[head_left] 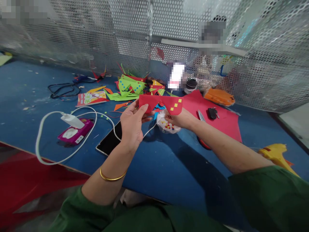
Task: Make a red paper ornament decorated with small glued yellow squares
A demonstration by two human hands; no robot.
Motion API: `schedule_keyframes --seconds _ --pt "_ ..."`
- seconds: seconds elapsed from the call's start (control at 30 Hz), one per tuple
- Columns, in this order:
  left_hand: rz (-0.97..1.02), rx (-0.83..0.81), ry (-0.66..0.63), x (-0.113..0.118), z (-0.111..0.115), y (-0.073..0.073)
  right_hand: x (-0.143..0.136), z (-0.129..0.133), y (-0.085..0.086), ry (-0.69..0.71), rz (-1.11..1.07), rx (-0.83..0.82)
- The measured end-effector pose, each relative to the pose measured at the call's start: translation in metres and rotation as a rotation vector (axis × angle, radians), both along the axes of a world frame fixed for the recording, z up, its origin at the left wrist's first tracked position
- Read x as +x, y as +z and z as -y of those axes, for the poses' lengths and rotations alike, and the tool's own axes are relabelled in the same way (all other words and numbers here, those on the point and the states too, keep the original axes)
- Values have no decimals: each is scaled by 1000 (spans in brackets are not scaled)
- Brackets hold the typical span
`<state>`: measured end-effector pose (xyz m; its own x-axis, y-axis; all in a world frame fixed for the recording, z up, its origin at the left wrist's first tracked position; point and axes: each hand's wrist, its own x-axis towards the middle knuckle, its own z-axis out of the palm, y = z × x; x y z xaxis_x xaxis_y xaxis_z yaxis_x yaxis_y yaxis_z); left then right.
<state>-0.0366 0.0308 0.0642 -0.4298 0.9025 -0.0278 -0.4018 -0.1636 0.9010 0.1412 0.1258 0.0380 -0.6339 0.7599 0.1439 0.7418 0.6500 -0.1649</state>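
Note:
My left hand (132, 122) pinches a red paper cutout (148, 102) by its left half, thumb in front and fingers behind. The cutout looks like a mask or glasses with a notch in the middle, and yellow squares run diagonally across its right half. My right hand (182, 119) is behind and below that right half, its fingers curled down over a small clear tub (161, 126). Tiny red, yellow and blue paper squares (168, 125) lie in the tub. The cutout partly covers my right hand, and whether its fingertips hold a square is too small to tell.
Green paper cutouts (130, 86) are piled behind. A red sheet (227, 127) carries keys (212, 113) and scissors (201, 116). A purple power strip (76, 132), white cable (38, 145), dark tablet (111, 141), lit phone (176, 75) and yellow glue gun (275, 153) surround my hands.

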Motion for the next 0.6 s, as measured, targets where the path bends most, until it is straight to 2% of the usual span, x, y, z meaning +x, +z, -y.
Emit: schedule_keyframes --seconds 0.17,0.3,0.47,0.6 --pt "-9 -3 7 -2 -1 -1 10 11 9 -224 -216 1" --pt "-7 4 -15 1 1 0 28 33 19 -412 -400 17" --pt "-51 -15 -182 19 14 -1 63 76 29 -573 -665 106" --pt "-117 -43 -359 39 31 -5 82 117 36 -638 -991 162"
